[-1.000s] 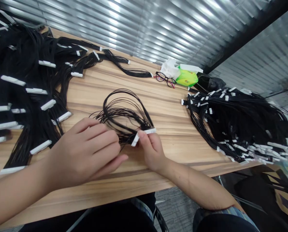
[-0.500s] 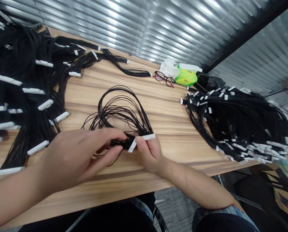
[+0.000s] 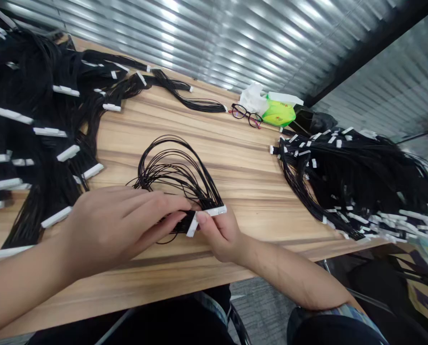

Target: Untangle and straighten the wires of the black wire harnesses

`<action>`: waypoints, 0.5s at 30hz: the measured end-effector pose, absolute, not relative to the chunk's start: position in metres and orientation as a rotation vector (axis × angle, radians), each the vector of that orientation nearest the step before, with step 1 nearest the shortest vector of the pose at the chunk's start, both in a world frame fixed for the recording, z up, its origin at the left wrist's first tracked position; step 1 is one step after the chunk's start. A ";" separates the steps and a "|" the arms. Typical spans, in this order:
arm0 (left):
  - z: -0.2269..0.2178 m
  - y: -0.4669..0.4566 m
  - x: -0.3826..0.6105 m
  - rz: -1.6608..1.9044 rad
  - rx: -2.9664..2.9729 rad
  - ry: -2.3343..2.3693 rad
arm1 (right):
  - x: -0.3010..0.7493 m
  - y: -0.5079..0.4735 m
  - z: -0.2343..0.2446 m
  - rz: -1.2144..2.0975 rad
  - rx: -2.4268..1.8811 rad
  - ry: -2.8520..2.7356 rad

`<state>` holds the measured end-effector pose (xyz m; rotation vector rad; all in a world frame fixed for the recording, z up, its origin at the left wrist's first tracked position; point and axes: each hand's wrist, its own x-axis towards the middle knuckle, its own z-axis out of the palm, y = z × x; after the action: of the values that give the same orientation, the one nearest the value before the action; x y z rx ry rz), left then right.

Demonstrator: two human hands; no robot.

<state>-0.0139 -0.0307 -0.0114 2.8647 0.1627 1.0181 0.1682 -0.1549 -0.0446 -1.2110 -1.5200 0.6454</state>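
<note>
A loop of thin black wires (image 3: 174, 175) lies on the wooden table (image 3: 242, 163), its ends gathered into a white plastic connector strip (image 3: 208, 214). My right hand (image 3: 217, 235) pinches that connector between thumb and fingers. My left hand (image 3: 122, 225) lies just to its left, with fingers and thumb closed around the black wires close behind the connector. Part of the wire bundle is hidden under my left fingers.
Heaps of black wire harnesses with white connectors (image 3: 38, 120) cover the table's left side, and another heap (image 3: 354, 182) lies on the right. Eyeglasses (image 3: 245, 116), a tissue (image 3: 252, 98) and a green packet (image 3: 277, 114) sit at the far edge.
My left hand has moved right and closed on the wires near the connector. The connector has turned slightly, and the wire loop has drawn in and shifted a little.
</note>
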 end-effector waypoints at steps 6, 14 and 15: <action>-0.013 -0.021 -0.018 1.103 3.037 -0.065 | 0.166 -0.156 -0.049 0.753 -1.231 -1.326; -0.020 -0.021 -0.026 1.055 3.006 0.022 | 0.164 -0.158 -0.049 0.818 -1.227 -1.253; -0.019 -0.021 -0.026 1.031 3.006 0.034 | 0.164 -0.158 -0.049 0.819 -1.223 -1.252</action>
<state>-0.0264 -0.0212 -0.0189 3.0060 0.0345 1.0306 0.1637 -0.1577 -0.0492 -1.2235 -1.2521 0.8193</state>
